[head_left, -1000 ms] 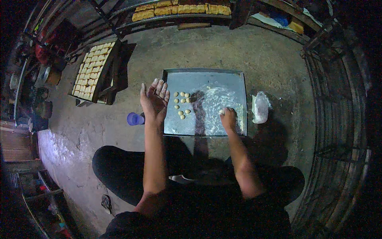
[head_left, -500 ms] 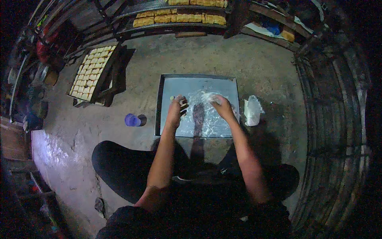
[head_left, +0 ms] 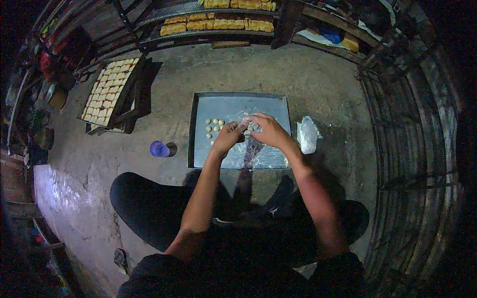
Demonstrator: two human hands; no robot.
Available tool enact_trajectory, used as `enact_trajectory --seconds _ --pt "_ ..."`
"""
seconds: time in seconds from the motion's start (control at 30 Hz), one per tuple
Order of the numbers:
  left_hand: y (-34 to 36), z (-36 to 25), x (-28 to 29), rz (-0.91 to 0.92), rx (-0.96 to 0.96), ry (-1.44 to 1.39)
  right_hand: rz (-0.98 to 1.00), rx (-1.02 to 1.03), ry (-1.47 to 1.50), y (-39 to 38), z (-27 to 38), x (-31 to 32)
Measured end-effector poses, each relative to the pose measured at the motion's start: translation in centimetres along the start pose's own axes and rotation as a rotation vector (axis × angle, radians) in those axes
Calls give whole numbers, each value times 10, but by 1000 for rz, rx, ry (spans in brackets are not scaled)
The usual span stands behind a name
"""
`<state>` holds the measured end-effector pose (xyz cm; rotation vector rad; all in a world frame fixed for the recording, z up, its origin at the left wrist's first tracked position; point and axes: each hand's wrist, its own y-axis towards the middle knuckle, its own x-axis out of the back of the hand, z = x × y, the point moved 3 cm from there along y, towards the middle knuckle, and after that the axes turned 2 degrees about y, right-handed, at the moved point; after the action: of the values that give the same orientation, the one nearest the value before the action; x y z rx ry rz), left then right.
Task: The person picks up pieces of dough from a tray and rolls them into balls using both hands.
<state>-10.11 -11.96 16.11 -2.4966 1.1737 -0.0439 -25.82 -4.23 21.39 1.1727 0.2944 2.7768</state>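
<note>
My left hand (head_left: 230, 137) and my right hand (head_left: 269, 131) meet above a shallow metal tray (head_left: 239, 94). Fingers of both hands are drawn together around a small pale piece of dough, mostly covered by the fingertips. Small round dough balls (head_left: 215, 127) lie in short rows on the tray's left part, next to my left hand. White flour (head_left: 271, 155) is spread over the middle and right of the tray, beneath my hands.
A white bag of flour (head_left: 308, 135) lies right of the tray, a purple cup (head_left: 159, 148) left of it. Farther left, a tray of pale rolls (head_left: 108, 92) rests tilted on another tray. Baked bread (head_left: 216, 25) fills racks at the back. Slatted wood (head_left: 412, 164) lines the right side.
My right hand has come left from the floured area, and my left hand has moved right, off the dough balls, which now show. Both hands have joined at the fingertips.
</note>
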Motion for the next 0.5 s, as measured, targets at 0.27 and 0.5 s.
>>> enact_trajectory --seconds 0.27,0.5 --pt "-15 -27 -16 -87 24 -19 -15 67 -19 -4 -3 4" --pt "-7 -20 -8 -43 -126 157 -15 62 42 -3 3 4"
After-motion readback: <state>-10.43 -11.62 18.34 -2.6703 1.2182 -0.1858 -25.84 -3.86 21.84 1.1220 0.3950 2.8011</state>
